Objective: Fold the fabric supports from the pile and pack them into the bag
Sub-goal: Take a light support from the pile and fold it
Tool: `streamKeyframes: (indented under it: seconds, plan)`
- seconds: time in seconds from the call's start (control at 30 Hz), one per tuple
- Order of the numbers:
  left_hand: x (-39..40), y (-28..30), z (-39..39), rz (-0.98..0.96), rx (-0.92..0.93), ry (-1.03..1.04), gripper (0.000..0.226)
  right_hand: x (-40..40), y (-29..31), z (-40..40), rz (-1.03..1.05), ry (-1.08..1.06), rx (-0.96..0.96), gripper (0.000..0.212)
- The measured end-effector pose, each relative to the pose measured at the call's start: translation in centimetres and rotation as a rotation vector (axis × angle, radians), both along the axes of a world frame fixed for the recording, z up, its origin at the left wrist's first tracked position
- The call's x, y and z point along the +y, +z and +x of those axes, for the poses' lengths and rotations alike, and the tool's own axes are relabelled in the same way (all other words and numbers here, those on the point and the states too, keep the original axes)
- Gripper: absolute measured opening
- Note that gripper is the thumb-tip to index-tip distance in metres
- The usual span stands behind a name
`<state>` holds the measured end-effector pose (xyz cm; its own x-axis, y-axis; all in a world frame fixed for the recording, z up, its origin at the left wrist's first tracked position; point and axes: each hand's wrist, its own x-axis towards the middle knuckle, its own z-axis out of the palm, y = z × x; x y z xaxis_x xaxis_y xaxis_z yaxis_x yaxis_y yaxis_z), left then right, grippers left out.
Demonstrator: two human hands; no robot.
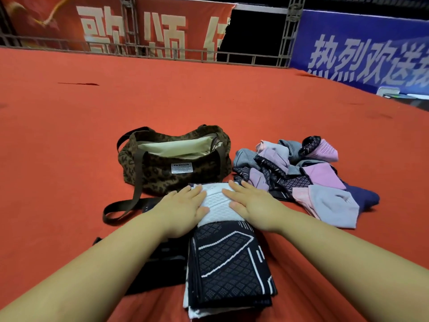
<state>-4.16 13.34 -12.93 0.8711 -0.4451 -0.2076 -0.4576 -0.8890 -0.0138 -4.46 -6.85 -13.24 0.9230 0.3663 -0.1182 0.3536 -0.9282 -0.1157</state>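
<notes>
A black and white patterned fabric support (227, 263) lies flat on the red carpet in front of me, its white end pointing away. My left hand (183, 210) and my right hand (253, 205) both press flat on that white end, fingers straight. The open leopard-print bag (162, 173) with a pale lining stands just beyond the hands. To the right of the bag lies the pile of fabric supports (301, 177) in pink, lilac, grey, navy and black.
The bag's dark strap (130, 205) trails on the carpet to the left of my left hand. Another black piece of fabric (162, 263) lies under my left forearm. Red carpet (69, 135) spreads all round; metal truss and banners stand at the back.
</notes>
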Motion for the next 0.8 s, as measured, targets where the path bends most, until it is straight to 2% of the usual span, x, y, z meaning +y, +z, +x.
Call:
streamKeyframes:
  seconds: [0.1,0.2,0.3,0.33,0.4,0.53,0.63,0.73,0.8]
  plan:
    - [-0.5,0.9,0.6,0.058,-0.051,-0.012,0.051,-0.9,0.2,-0.5,0.12,-0.064,-0.008,0.053]
    - [-2.3,2.1,0.9,-0.061,-0.179,-0.054,0.029,-2.3,-0.3,-1.3,0.163,-0.111,-0.021,0.057]
    - [-5.7,2.9,0.5,-0.21,-0.229,-0.109,0.04,-3.8,-1.0,-3.0,0.267,-0.073,-0.018,0.056]
    - [-7.2,2.9,0.4,-0.239,-0.225,-0.13,0.042,-5.1,-1.5,-3.2,0.277,-0.149,-0.032,0.057]
    - [-10.6,2.7,0.2,-0.252,-0.198,-0.174,0.041,-8.6,-2.3,-3.7,0.23,-0.338,-0.106,0.06]
    - [-17.1,1.6,-0.3,-0.233,-0.078,-0.157,0.038,-13.6,-3.2,-5.1,0.193,-0.544,-0.169,0.063]
    - [-21.4,-0.6,-0.7,-0.227,0.055,-0.124,0.043,-15.7,-3.4,-6.4,0.267,-0.593,-0.122,0.057]
    - [-24.4,-3.5,-1.0,-0.29,0.144,-0.063,0.049,-17.7,-6.3,-6.1,0.227,-0.636,-0.221,0.06]
    - [-26.8,-5.6,-1.0,-0.311,0.138,-0.028,0.058,-19.3,-8.6,-5.7,0.311,-0.657,-0.249,0.056]
